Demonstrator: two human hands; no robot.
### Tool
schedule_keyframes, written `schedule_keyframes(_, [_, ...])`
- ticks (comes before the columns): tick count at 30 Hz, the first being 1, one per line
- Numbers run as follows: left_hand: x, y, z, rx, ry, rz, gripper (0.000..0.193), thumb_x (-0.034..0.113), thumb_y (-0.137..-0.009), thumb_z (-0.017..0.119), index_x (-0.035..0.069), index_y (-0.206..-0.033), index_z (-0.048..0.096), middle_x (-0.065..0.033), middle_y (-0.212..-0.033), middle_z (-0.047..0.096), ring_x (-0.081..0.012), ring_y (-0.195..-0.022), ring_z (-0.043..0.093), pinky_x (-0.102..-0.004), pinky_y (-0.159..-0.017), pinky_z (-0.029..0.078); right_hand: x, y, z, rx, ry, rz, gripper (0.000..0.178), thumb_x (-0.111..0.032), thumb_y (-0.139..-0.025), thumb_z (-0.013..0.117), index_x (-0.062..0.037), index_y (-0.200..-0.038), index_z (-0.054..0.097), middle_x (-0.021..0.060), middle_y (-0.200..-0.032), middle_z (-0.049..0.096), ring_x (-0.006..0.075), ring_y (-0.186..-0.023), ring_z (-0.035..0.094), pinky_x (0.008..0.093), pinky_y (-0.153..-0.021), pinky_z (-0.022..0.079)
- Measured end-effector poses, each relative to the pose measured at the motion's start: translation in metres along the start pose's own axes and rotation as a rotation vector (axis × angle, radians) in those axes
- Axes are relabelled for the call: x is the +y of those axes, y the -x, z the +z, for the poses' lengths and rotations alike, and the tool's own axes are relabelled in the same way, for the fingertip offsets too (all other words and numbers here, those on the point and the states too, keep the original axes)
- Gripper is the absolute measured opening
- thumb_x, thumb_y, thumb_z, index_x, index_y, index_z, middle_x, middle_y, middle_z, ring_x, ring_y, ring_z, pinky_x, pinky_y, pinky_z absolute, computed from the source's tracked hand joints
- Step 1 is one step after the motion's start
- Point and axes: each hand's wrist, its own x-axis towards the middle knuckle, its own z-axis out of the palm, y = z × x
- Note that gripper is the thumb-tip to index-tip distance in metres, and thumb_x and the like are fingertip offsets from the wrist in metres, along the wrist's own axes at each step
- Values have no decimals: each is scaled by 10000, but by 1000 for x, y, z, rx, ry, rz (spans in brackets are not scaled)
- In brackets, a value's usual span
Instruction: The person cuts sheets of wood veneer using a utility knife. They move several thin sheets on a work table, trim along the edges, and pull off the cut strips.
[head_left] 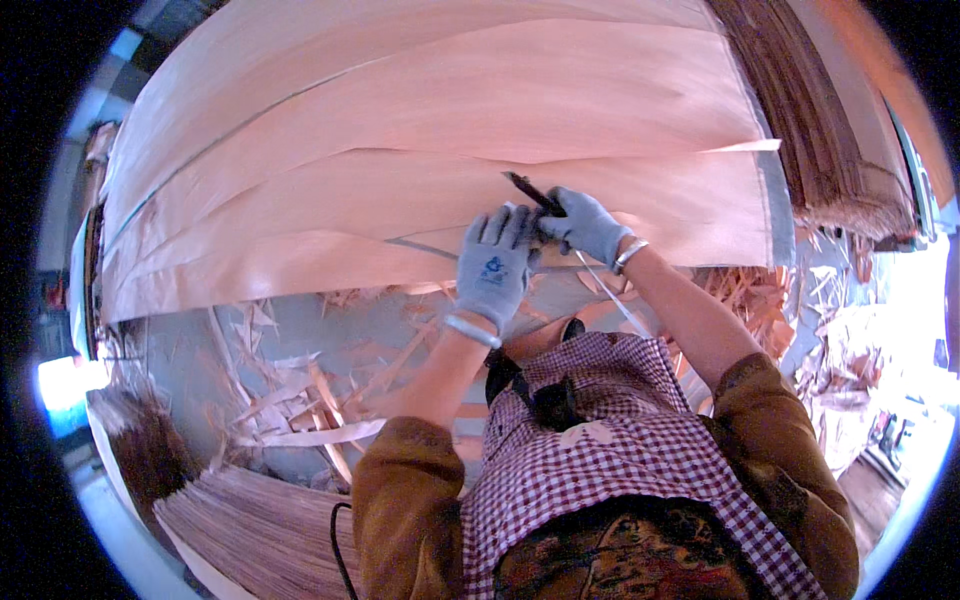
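A broad stack of thin, pale wood veneer sheets (430,110) spreads in front of me, its near edge wavy and slit in places. My left hand (492,268), in a grey-white glove with darker fingertips, rests on the top sheet at that edge with fingers stretched out; its thumb side is partly hidden. Close beside it, my right hand (588,228), also gloved, is closed around a slim black utility knife (532,192) that points up and left over the veneer. A narrow pale veneer strip (612,295) hangs below my right hand, toward my apron.
Torn veneer scraps (300,395) litter the floor between me and the stack, with more scraps (845,350) at right. Brown veneer piles stand at the far right (800,110) and lower left (250,530). A dark cable (342,550) runs beside my left sleeve.
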Motion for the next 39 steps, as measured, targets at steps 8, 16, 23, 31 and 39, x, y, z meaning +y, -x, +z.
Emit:
schedule_keyframes(8, [-1, 3, -1, -178, -159, -33, 426, 285, -817, 526, 137, -1216, 535, -51, -1295, 493, -234, -1252, 376, -509, -1037, 218, -22, 40, -2, -126, -46, 70, 292, -260, -839, 601, 26, -889, 562, 120, -650, 593, 164, -603, 597, 311, -544, 477])
schedule_keyframes(16, [-10, 17, -23, 122, 67, -125, 339, 185, -844, 497, 97, -1168, 549, -93, -1245, 522, -279, -1194, 436, -489, -1034, 258, -30, 60, -33, -298, -355, 77, 251, -209, -878, 580, 21, -979, 566, 52, -766, 624, 98, -644, 585, 227, -581, 488])
schedule_keyframes(23, [-24, 121, -28, 454, 48, -446, 261, 108, -804, 562, 41, -1055, 591, -127, -1146, 559, -322, -1112, 480, -473, -1014, 302, -83, 22, -5, -524, -47, -143, 305, -270, -827, 613, -27, -1008, 576, 50, -785, 619, 104, -620, 532, 254, -552, 462])
schedule_keyframes(31, [6, 106, -24, 265, 51, -351, 389, 188, -802, 595, 32, -1153, 539, -160, -1273, 470, -367, -1203, 411, -516, -1035, 264, -77, -35, 43, -620, 326, -211, 332, -279, -779, 617, -31, -996, 574, 138, -842, 635, 238, -715, 605, 339, -655, 476])
schedule_keyframes(39, [3, 93, -13, 165, 6, -326, 576, 316, -806, 602, -29, -1235, 436, -207, -1285, 443, -367, -1222, 395, -500, -1043, 255, -71, -35, 42, -590, 219, -172, 321, -270, -775, 618, -26, -977, 571, 127, -796, 633, 203, -674, 593, 327, -609, 478])
